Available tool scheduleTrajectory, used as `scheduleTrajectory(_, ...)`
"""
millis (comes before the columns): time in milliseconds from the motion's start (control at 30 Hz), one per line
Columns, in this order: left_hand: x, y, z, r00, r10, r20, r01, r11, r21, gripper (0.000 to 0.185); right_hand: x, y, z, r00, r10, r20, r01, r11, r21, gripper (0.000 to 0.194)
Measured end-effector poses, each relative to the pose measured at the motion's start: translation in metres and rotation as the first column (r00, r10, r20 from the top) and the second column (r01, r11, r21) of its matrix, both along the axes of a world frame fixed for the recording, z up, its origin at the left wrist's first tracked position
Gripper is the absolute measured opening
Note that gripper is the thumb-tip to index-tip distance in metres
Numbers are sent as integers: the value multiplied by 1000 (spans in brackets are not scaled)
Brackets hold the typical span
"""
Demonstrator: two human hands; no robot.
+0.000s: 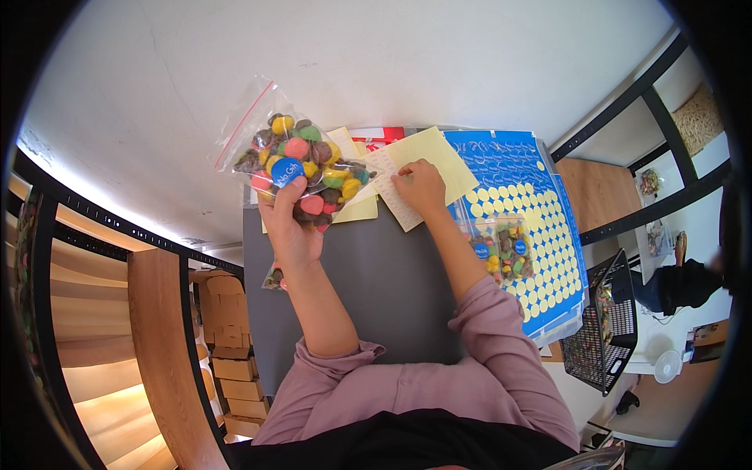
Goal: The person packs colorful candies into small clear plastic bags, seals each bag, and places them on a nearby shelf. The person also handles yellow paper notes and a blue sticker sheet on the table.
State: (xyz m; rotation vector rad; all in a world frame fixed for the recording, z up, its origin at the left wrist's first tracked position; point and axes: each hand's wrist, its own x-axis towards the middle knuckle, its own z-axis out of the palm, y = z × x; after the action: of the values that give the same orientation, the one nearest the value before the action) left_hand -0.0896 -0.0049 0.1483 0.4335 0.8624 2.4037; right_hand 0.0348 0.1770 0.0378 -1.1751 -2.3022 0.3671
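Observation:
My left hand (291, 220) holds up a clear zip bag (305, 161) of colourful pebble-like pieces, its thumb by the round blue sticker (287, 172) on the front. The bag's red zip line is at the upper left. My right hand (420, 185) rests its fingertips on a sheet of small printed labels (401, 205), which lies over a yellow backing sheet (449, 161); whether a label is between the fingers cannot be told. Blue sticker sheets (499, 144) with many peeled round spots lie to the right. On them are filled zip bags (515, 249) with blue stickers.
Another filled bag (274, 277) lies at the left edge of the dark grey table (382, 282). A black plastic crate (605, 329) holding bags stands to the right. Cardboard boxes (235, 370) are stacked at the left. Another person (675, 285) is at a white table far right.

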Motion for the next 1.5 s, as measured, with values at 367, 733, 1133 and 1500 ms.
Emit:
scheduleTrajectory(367,2,1,3,999,-31,42,30,999,29,41,-3,3,-2,1000,26,2,-26,1000,-7,13)
scheduleTrajectory(733,4,59,-54,675,-446,588,337,895,292,49,-1,19,-6,996,86,-36,-90,987,-132,15)
scheduleTrajectory(1133,24,82,-82,709,-355,610,394,916,74,51,-3,12,2,979,103,176,-87,992,-95,18)
scheduleTrajectory(1500,31,86,-82,735,-251,630,353,935,-39,52,-2,18,1,950,195,243,-179,980,-83,18)
